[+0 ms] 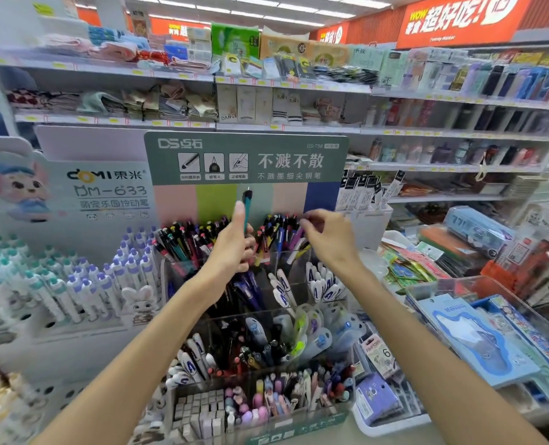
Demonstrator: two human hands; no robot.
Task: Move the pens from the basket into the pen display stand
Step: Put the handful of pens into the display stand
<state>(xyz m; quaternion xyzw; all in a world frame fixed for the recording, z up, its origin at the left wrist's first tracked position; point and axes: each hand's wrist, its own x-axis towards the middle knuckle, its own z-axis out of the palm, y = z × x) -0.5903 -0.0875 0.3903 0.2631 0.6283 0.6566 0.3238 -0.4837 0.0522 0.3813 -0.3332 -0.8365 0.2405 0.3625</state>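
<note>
Shop shelving behind; my left hand [234, 242] grips a teal pen [246, 208] upright, right hand [326, 234] fingers pinching pens in the display stand [279, 229].

Clear glossy plastic display stand [176, 271]; teal pen [246, 207] seemingly plastic.

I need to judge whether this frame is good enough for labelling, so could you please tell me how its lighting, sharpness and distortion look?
Head view: bright, even ceiling-strip lighting with hardly any shadows; wide-angle lens bows the shelves toward the edges; corners and far goods are soft, while the left hand, its teal pen and the right hand by the pen display stand are fairly sharp; slight glare on the clear acrylic bins.
</note>
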